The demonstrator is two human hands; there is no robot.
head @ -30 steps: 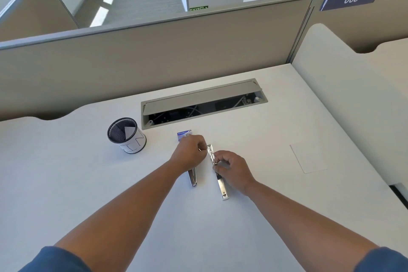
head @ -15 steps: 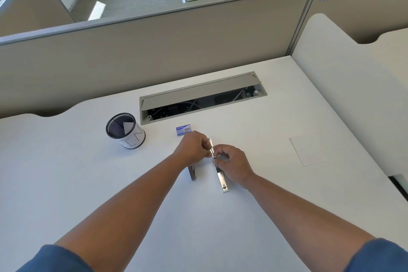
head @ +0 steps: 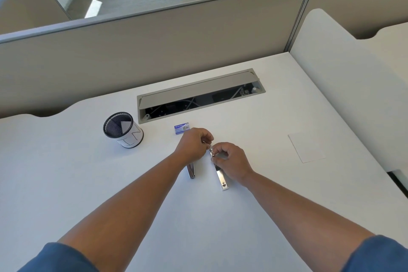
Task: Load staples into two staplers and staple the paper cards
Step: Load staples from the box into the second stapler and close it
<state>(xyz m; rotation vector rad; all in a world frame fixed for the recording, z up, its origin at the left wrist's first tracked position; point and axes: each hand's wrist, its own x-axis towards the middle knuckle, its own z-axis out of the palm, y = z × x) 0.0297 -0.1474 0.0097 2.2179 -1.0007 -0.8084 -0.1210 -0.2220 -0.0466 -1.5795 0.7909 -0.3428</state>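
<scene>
White desk (head: 242,216): mesh cup (head: 122,129), staple box (head: 182,128).

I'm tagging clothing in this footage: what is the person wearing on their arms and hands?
Both arms are bare from the upper arm down, with short blue sleeves showing at the bottom corners. The left hand and the right hand wear no gloves, and no watch, ring or bracelet shows.

Both hands, left (head: 193,147) and right (head: 229,160), meet with fingers curled.
</scene>
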